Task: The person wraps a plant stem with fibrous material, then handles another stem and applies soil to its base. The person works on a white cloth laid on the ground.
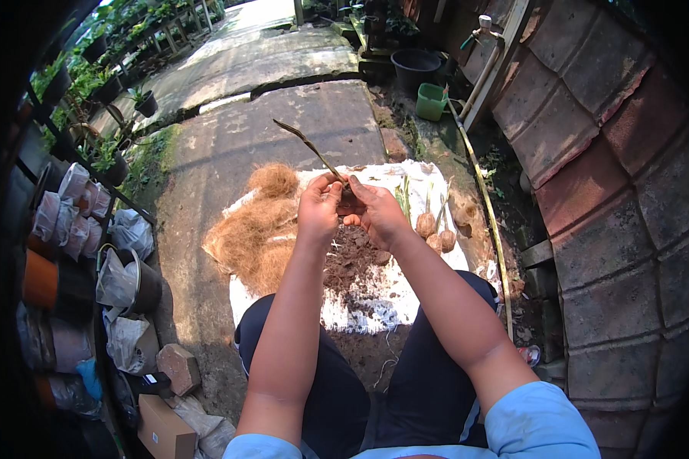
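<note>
Above a white woven sack [402,304] spread on the ground, both hands hold a small plant [316,150] by its base. Its long, narrow, partly brown leaf slants up to the left. My left hand [322,203] pinches the base from one side, and my right hand [376,205] closes on it from the other. The fingers mostly hide the dark root end. Crumbled dark soil [350,258] lies beneath the hands. To their left is a heap of brown coconut fibre [252,241]. On the right rest several fibre-wrapped root balls [426,225] with green shoots.
Potted plants [112,160] and bagged pots [72,212] line the left side. A cardboard box [166,427] and a paving block [178,369] sit at lower left. Stacked roof tiles [603,258], a hose [482,189] and a green container [431,102] are on the right.
</note>
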`<state>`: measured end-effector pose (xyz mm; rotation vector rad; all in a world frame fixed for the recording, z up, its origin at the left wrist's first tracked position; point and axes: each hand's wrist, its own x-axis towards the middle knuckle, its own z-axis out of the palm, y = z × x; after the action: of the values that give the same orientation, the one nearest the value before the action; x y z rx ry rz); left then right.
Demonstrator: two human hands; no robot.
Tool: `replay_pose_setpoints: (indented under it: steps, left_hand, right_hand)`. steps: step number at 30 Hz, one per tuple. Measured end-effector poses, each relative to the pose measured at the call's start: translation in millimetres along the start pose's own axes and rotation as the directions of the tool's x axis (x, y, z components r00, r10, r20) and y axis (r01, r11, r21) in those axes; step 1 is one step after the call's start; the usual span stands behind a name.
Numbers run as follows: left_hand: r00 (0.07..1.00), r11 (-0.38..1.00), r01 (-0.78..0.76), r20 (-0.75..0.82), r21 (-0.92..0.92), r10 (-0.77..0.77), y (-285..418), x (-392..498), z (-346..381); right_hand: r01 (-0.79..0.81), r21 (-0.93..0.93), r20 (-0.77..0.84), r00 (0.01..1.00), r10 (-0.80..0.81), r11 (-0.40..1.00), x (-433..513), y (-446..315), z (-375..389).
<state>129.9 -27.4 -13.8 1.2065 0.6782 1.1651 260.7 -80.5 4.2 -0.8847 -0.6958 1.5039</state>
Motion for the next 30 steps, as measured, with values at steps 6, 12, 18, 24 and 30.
replay_pose_setpoints:
  steps: [6, 12, 18, 24, 30]
  left_hand:
    - [0.982, 0.951, 0.188, 0.075, -0.245, -0.175, 11, -1, 1]
    - [0.993, 0.977, 0.114, 0.039, -0.180, -0.109, 7, -7, 10]
    - [0.994, 0.983, 0.107, -0.019, -0.149, -0.111, 2, -6, 14]
    - [0.991, 0.994, -0.088, -0.091, 0.072, 0.094, -2, -11, 28]
    - [0.989, 0.990, -0.054, -0.127, 0.127, 0.070, -10, -4, 25]
  right_hand:
    - [0.010, 0.109, -0.056, 0.998, -0.004, 0.994, -7, 1, 5]
    - [0.141, -0.034, -0.080, 0.986, -0.143, 0.989, -1, 12, -2]
    - [0.184, -0.065, -0.145, 0.971, -0.192, 0.981, 1, 21, -1]
    - [0.279, 0.059, -0.281, 0.926, -0.252, 0.958, 4, 28, 11]
    - [0.132, 0.197, -0.253, 0.964, -0.080, 0.971, 9, 31, 7]
